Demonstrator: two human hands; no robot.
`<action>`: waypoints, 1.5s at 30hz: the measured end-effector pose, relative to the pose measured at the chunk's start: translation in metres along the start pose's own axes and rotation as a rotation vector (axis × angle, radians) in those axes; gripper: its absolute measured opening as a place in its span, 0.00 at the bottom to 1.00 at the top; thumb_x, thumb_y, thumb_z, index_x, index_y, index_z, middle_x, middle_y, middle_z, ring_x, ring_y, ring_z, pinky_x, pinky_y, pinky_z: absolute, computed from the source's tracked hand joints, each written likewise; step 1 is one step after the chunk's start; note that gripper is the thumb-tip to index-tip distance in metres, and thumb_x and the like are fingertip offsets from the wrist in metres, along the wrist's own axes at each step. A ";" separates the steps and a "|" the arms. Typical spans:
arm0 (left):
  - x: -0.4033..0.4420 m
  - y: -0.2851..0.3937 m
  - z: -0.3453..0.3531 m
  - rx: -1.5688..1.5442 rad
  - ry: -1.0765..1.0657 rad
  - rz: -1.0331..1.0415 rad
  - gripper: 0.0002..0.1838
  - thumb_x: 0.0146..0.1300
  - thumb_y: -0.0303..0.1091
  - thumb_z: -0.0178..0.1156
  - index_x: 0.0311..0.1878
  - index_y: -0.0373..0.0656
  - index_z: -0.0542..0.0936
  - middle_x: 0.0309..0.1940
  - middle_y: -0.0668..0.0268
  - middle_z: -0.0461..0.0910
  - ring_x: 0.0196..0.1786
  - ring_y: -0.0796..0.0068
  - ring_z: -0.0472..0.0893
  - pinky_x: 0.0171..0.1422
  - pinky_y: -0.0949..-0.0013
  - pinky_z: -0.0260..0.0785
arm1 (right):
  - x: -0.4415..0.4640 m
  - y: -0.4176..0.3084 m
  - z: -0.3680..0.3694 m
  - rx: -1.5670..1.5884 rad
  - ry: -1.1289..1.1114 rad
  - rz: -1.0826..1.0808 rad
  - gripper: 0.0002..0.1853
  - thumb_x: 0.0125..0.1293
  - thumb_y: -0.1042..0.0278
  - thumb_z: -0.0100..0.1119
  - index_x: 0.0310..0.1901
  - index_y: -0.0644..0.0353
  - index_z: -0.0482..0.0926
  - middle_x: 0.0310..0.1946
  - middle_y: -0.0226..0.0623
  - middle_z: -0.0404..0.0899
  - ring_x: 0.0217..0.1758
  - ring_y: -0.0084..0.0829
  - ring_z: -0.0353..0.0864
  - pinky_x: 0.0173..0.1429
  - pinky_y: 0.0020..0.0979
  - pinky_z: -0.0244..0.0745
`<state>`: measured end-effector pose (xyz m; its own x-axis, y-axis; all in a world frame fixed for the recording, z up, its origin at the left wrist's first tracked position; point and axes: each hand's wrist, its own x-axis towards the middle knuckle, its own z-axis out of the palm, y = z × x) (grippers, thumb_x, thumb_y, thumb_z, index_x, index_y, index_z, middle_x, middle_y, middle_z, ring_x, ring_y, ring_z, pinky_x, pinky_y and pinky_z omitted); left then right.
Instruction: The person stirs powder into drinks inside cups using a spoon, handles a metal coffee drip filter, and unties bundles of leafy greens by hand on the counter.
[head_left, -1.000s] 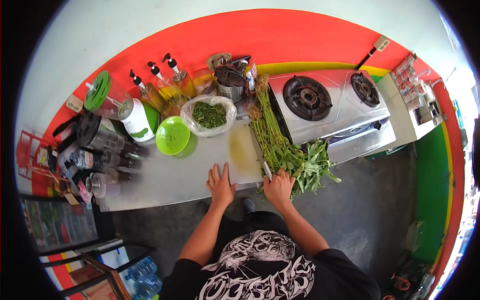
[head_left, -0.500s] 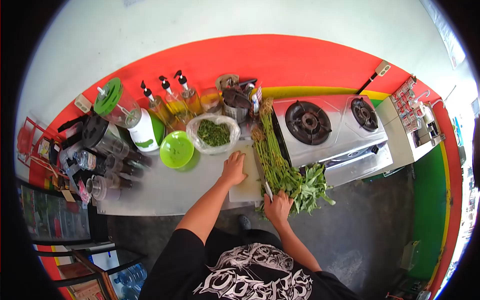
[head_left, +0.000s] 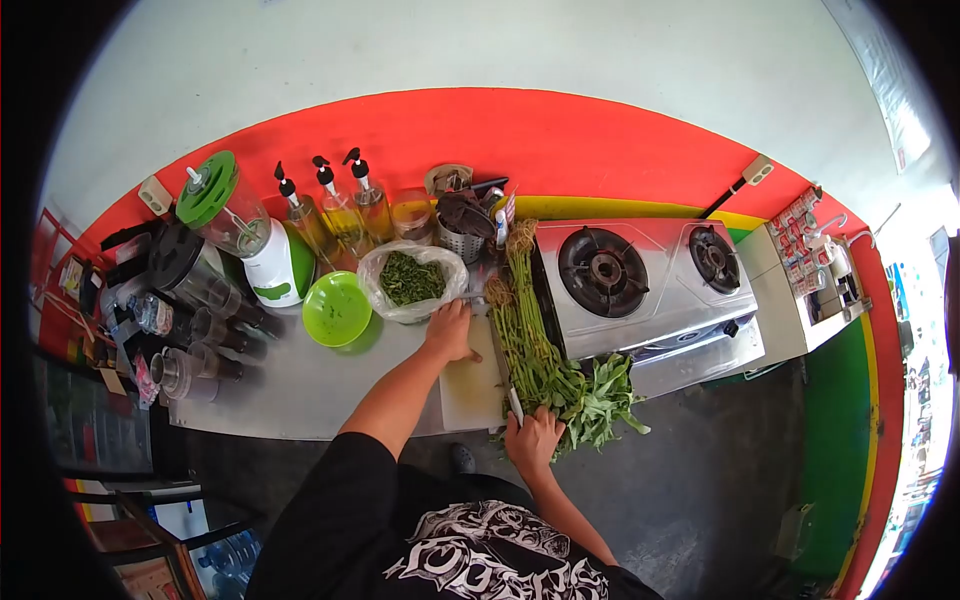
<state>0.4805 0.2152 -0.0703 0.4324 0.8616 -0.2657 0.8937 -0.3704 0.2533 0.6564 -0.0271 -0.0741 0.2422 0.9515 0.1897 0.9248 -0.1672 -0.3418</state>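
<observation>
My left hand lies palm down over the upper part of a pale cutting board, thumb stretched out to the right and fingertips close to a clear plastic bag. Chopped green leaves fill the bag. At the board's right, my right hand is closed around the end of a knife's white handle, next to a bunch of leafy greens. The bunch's long stems run up beside the stove. Stems partly hide the knife's blade. Left of the bag stands a green bowl.
A two-burner gas stove occupies the right of the steel counter. Along the back are pump bottles and a metal utensil holder. A green-and-white blender and plastic cups stand at left.
The view has shifted, moving the counter left and slightly down in the picture. My left hand has slid up the board towards the bag. My right hand stays by the knife handle and leaves.
</observation>
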 end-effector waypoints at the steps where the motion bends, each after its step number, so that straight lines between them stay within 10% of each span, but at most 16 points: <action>1: -0.006 0.002 0.000 0.004 0.004 -0.001 0.70 0.36 0.66 0.86 0.79 0.36 0.65 0.73 0.55 0.66 0.79 0.52 0.64 0.83 0.49 0.59 | -0.002 0.003 0.002 0.004 0.004 -0.002 0.20 0.65 0.54 0.70 0.28 0.66 0.87 0.39 0.46 0.78 0.48 0.50 0.77 0.55 0.52 0.63; 45: -0.324 -0.102 0.070 -0.293 0.190 -0.874 0.77 0.45 0.78 0.75 0.89 0.47 0.47 0.90 0.67 0.47 0.90 0.51 0.46 0.90 0.41 0.42 | 0.002 -0.030 0.009 0.015 0.074 0.059 0.19 0.68 0.55 0.70 0.31 0.66 0.85 0.43 0.43 0.72 0.52 0.49 0.70 0.59 0.52 0.62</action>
<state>0.2574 -0.0500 -0.0755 -0.4274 0.8445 -0.3227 0.8150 0.5144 0.2667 0.6268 -0.0180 -0.0717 0.3173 0.9184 0.2363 0.9041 -0.2178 -0.3677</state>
